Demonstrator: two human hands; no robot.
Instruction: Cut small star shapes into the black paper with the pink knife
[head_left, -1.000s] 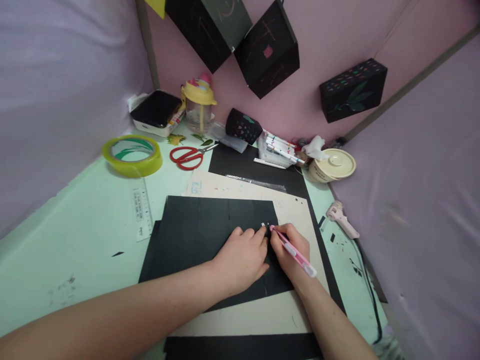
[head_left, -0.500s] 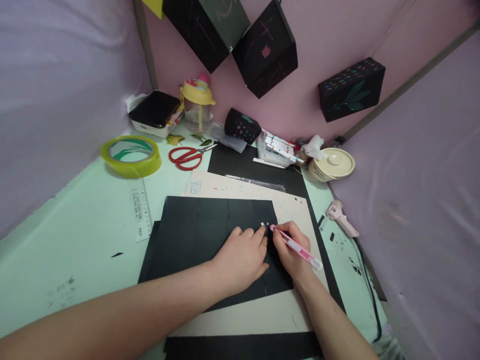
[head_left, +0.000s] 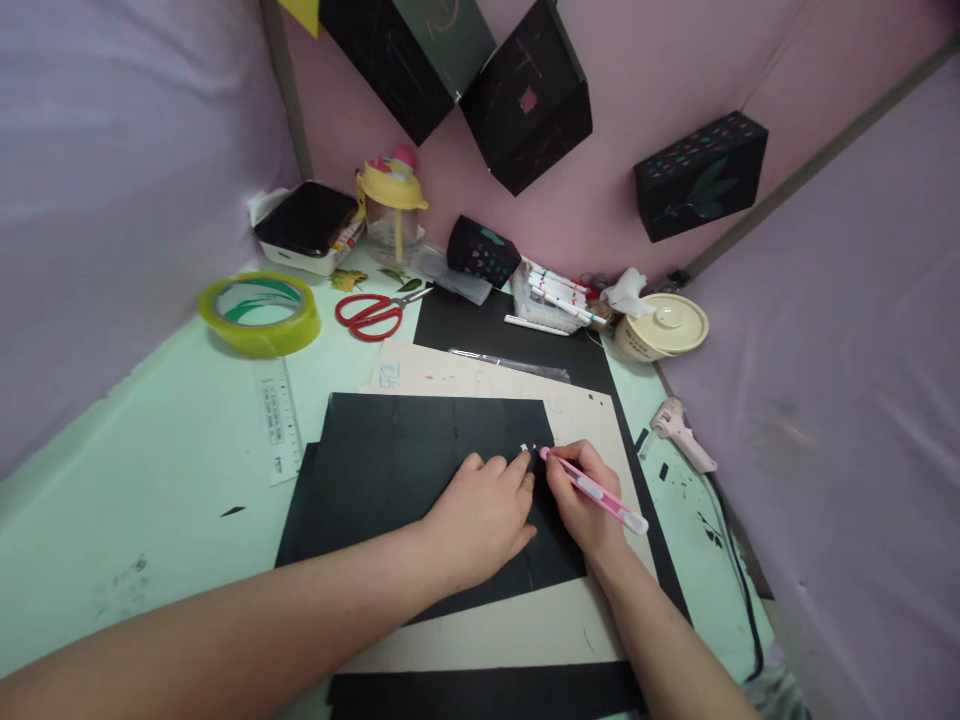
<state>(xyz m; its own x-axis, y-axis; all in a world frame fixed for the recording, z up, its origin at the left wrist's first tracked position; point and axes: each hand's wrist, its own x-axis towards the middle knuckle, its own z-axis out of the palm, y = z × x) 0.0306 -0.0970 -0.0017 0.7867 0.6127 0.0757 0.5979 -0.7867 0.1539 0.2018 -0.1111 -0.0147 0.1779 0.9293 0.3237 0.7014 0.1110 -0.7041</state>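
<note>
Black card [head_left: 420,460] bears tiny white marks [head_left: 524,448], one seemingly star-shaped.

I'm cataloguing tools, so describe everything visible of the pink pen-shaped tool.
The pink pen-shaped tool is slim, straight and plastic-looking, with pale patches along its barrel and a whitish rear end. The right hand holds it slanted, rear toward the picture's lower right, front end over the black sheet, near a white star shape. Tip contact is unclear.

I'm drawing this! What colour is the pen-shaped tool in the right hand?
The pen-shaped tool is pink and white, best seen in the head view.
</note>
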